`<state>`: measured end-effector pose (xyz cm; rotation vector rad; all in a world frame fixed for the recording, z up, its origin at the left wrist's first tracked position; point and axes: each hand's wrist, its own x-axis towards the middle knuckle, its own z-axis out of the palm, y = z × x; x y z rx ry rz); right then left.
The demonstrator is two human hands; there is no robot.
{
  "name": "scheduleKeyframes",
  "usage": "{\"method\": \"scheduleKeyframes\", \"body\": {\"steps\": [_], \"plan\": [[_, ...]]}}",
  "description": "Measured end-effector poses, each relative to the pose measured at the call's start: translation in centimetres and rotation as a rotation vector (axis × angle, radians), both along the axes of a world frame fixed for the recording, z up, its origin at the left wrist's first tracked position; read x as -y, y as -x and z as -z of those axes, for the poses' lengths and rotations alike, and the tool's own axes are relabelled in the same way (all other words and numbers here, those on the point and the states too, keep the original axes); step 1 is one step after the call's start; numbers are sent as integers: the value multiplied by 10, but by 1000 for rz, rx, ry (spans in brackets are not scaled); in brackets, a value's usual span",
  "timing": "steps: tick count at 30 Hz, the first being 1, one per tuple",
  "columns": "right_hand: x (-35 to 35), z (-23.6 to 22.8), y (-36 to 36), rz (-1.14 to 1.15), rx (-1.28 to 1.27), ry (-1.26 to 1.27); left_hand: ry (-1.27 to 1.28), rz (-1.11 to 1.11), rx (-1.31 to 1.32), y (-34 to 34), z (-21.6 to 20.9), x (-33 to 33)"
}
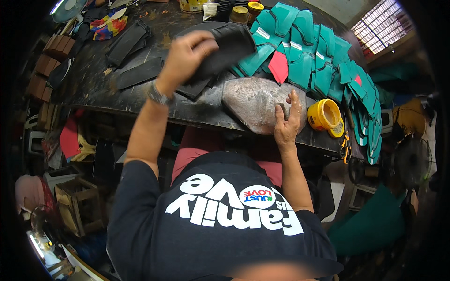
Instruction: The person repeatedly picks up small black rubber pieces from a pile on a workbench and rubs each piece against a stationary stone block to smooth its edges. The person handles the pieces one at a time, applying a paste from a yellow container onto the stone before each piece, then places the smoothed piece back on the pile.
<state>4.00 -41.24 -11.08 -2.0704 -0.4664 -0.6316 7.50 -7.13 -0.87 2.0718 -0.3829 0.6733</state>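
My left hand (pixel 190 58) is raised over the table with its fingers closed on a flat black piece (pixel 227 51), blurred by motion; its material is unclear. Below it, several more black pieces (pixel 194 87) lie stacked. My right hand (pixel 288 122) is at the right part of a worn, greyish-brown slab (pixel 251 100), thumb and fingers apart. I see nothing held in it. Just right of that hand, a yellow tub (pixel 323 114) sits tilted beside its yellow lid (pixel 336 129).
Overlapping green cut pieces (pixel 300 63) cover the table's right side, with a red piece (pixel 278 67) among them. Orange-handled scissors (pixel 346 149) are at the front right edge. More black pieces (pixel 129 42) lie on the left. Jars (pixel 240 15) stand at the back.
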Motion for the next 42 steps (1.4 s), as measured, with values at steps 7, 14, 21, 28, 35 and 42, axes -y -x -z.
{"method": "scheduleKeyframes", "body": {"steps": [7, 14, 21, 28, 35, 42], "plan": [[-4, -2, -2, 19, -4, 82, 1, -300, -346, -146, 14, -115], [-2, -2, -2, 21, -80, 76, -425, -456, -68, -147, 68, -106], [-4, -2, -2, -36, -86, 61, -466, -421, -440, -9, 53, -170], [-8, -7, 1, -20, -29, 82, -477, -385, -515, 60, 77, -175], [47, -63, 3, -24, 13, 119, -457, -417, -248, 61, 95, -172], [138, -122, -31, 125, -87, 869, -119, -845, 185, 66, 64, -143]]}}
